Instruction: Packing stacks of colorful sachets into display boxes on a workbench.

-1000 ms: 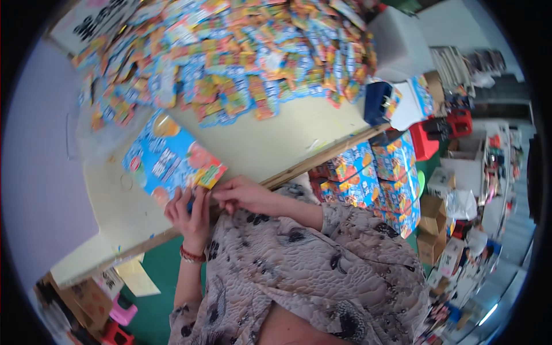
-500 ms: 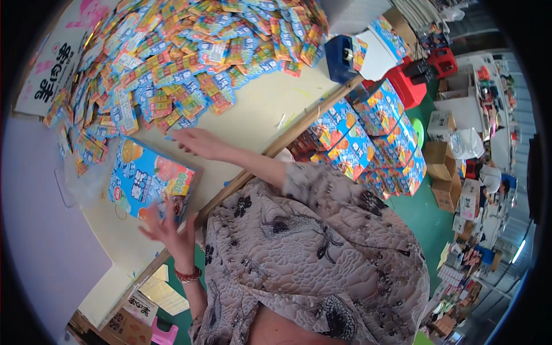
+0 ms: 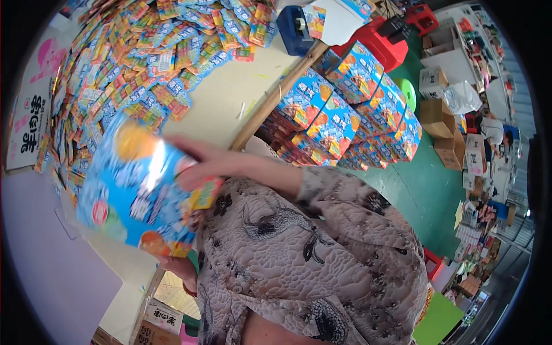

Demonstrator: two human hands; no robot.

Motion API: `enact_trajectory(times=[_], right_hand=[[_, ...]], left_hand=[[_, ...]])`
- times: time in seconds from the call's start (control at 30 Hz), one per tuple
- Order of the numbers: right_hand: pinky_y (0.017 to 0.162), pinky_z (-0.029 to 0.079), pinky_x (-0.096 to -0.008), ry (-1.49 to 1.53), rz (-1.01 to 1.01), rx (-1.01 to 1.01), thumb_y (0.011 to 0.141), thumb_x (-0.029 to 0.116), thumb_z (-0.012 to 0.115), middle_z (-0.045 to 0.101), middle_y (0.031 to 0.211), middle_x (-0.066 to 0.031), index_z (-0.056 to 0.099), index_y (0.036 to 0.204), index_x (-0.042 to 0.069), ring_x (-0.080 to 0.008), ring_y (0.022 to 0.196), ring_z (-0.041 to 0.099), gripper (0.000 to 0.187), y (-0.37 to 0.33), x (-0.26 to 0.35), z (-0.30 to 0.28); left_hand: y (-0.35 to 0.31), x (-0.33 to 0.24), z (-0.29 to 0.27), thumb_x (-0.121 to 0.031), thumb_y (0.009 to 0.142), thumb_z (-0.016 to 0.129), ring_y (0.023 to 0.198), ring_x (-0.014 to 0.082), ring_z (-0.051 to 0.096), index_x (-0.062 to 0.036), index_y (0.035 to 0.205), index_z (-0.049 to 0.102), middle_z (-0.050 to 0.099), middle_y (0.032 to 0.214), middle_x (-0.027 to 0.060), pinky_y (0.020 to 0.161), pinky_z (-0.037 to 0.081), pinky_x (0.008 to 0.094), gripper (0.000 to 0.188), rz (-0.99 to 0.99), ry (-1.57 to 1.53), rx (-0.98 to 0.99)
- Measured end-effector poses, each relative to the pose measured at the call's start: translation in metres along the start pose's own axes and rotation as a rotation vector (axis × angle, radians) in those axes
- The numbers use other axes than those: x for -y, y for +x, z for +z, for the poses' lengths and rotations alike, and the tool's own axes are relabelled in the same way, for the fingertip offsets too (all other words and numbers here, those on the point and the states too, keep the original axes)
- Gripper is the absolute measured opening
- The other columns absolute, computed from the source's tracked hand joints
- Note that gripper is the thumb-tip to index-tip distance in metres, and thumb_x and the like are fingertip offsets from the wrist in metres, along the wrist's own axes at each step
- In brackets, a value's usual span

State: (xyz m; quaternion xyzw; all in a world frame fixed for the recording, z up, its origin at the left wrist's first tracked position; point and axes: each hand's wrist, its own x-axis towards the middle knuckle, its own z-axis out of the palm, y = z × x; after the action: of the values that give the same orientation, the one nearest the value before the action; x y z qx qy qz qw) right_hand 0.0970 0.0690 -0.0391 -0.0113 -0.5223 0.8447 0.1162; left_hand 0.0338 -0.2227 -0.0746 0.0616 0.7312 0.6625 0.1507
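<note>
A blue printed carton box point(image 3: 129, 195) with fruit pictures is raised and tilted over the table's near edge, smeared by motion. My right hand point(image 3: 210, 167) grips its right side, with the thumb across the printed face. At the box's lower edge my left hand point(image 3: 177, 265) holds it from beneath; its fingers are hidden behind the carton. Beyond the box, a large heap of small colourful snack packets point(image 3: 155, 63) covers the far left of the pale table point(image 3: 221, 92).
A wooden strip point(image 3: 276, 103) edges the table. Stacked blue cartons point(image 3: 351, 109) stand to the right, beside a red stool point(image 3: 376, 43). A dark blue tape dispenser point(image 3: 295, 29) sits at the table's far corner. Open brown boxes point(image 3: 440, 123) are on the green floor.
The box lay on the table with both hands apart from it; now it is lifted, tilted and held by both hands. The view has shifted slightly.
</note>
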Motion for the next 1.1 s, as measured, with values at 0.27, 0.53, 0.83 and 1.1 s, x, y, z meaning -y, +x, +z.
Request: enact_trajectory(times=[0.27,0.53,0.83,1.1], right_hand=[[0.058,0.049,-0.0265,-0.310,-0.108,-1.116,0.061,0.011,0.065,0.057,0.092,-0.0062,0.033,0.140,0.003,-0.0135,0.063,0.057,0.086,-0.252,0.124,-0.075],[0.072,0.053,-0.0280,-0.126,0.160,-1.708,0.073,0.008,0.071,0.061,0.106,-0.0140,0.020,0.148,0.002,-0.0209,0.088,0.065,0.090,-0.508,0.040,-0.108],[0.058,0.056,-0.0375,-0.046,0.431,-1.823,0.064,0.010,0.079,0.064,0.090,-0.0100,0.056,0.114,0.000,-0.0195,0.074,0.064,0.057,-0.540,-0.162,-0.190],[0.089,0.045,-0.0407,-0.428,0.717,-1.652,0.075,0.032,0.073,0.059,0.120,-0.0209,0.051,0.129,-0.002,-0.0323,0.110,0.057,0.067,-0.574,-0.266,-0.228]], left_hand=[[0.024,-0.109,0.148,-0.030,0.093,0.056,0.140,0.0416,0.021,-0.0014,0.147,0.024,0.016,0.153,0.0252,0.113,0.020,0.0487,0.068,0.819,0.402,0.945],[0.005,-0.091,0.155,-0.010,0.090,0.059,0.132,0.0331,0.040,-0.0014,0.131,0.051,0.042,0.142,0.0189,0.108,0.031,0.0419,0.043,0.683,0.444,0.850],[-0.014,-0.081,0.164,-0.001,0.086,0.061,0.116,0.0258,0.056,-0.0023,0.121,0.061,0.058,0.125,0.0142,0.098,0.043,0.0330,0.035,0.543,0.526,0.897],[-0.026,-0.077,0.172,-0.002,0.087,0.060,0.113,0.0288,0.057,-0.0039,0.122,0.061,0.061,0.122,0.0140,0.098,0.042,0.0349,0.035,0.465,0.572,0.860]])
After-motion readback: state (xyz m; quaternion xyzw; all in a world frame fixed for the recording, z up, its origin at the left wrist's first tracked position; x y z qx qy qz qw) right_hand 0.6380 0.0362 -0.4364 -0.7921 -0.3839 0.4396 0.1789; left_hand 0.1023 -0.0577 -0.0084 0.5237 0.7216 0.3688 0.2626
